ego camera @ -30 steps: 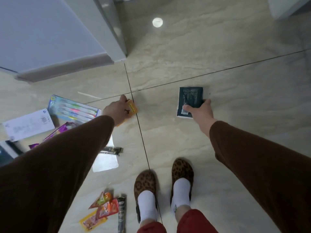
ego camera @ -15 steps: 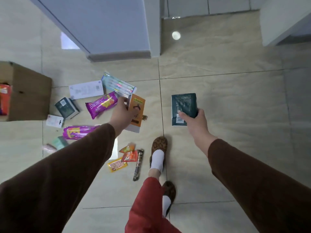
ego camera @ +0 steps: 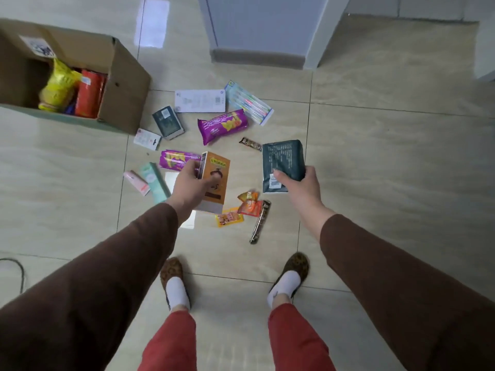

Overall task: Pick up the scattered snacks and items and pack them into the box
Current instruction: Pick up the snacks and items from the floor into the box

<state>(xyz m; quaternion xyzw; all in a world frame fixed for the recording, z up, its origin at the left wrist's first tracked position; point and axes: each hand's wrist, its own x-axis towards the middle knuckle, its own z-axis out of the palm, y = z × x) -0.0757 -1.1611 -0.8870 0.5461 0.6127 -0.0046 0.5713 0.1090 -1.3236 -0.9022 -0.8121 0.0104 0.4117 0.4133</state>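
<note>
Beyond both laden hands point(ego camera: 192, 183), the box point(ego camera: 126, 84)

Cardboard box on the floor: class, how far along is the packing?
Done: the cardboard box already holds a yellow bag and a red pack. In hand: left hand grips an orange carton, right hand a dark green packet. Left: purple snack packs and other items on the floor.

Single head-worn wide-angle view, looking steeply down from standing height.
Faces forward over both brown-sleeved arms onto the glossy beige tiled floor point(ego camera: 375, 162); open brown cardboard box point(ego camera: 126, 84) far upper left, leopard-print slippers point(ego camera: 171, 271) near bottom edge. Edges distorted.
</note>
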